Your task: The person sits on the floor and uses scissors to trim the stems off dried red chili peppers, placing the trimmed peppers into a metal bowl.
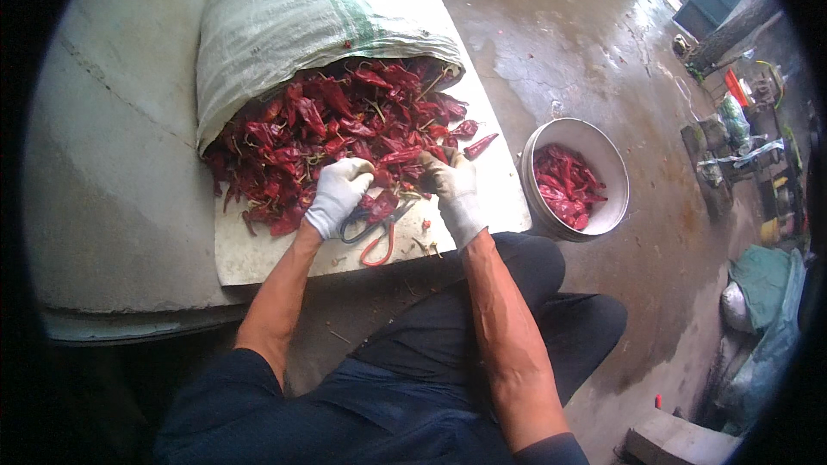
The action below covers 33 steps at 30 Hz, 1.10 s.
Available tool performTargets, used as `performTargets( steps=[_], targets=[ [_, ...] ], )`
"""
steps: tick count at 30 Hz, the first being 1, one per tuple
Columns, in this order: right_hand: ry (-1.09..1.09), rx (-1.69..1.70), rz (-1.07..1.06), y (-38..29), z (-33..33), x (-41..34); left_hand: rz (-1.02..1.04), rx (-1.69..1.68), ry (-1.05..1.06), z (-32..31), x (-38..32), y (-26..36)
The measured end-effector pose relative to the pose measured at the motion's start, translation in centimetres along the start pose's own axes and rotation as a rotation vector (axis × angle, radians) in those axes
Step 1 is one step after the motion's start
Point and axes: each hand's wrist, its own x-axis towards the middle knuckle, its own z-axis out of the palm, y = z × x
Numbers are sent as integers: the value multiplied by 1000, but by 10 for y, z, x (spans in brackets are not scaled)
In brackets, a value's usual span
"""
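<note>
Dried red chili peppers [336, 123] spill in a heap from the mouth of a white woven sack [278, 19] with green stripes. My left hand [339, 190], in a pale work glove, is curled at the front edge of the heap; whether its fingers hold anything is hidden. Among the peppers to its right, my gloved right hand [452, 184] pinches a dried red pepper [439, 154], its fingertips darkly stained. Between the hands, near the board's front edge, lies a pair of scissors [381, 236] with one red and one dark handle loop, blades partly under a pepper.
A pale board [258, 265] lies under the heap, beside a concrete surface [123, 174] at left. On the wet floor to the right stands a white bucket [617, 197] part-filled with red peppers. Cut stems [423, 247] are scattered near the scissors. Bags [762, 290] lie far right.
</note>
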Motion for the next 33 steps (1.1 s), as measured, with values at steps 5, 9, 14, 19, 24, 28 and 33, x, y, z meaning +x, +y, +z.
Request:
performTargets(
  steps=[5, 9, 14, 19, 24, 28, 33],
  targets=[
    [-112, 148, 62, 6, 9, -4, -397, -840, 117, -7, -12, 38],
    [-263, 273, 52, 14, 17, -9, -458, -984, 84, 4, -16, 61],
    [-396, 351, 26, 14, 13, -12, -390, -734, 53, 16, -18, 81],
    [-320, 184, -14, 9, 13, -16, -359, -459, -24, 16, -13, 88],
    [-297, 44, -33, 3, 16, -18, 40, -136, 37, -9, -8, 85],
    [-360, -124, -110, 6, 15, -19, 79, -100, -140, -35, -6, 89],
    [-482, -202, -33, 14, 13, -14, 184, -36, -209, -40, -3, 95]
  ],
)
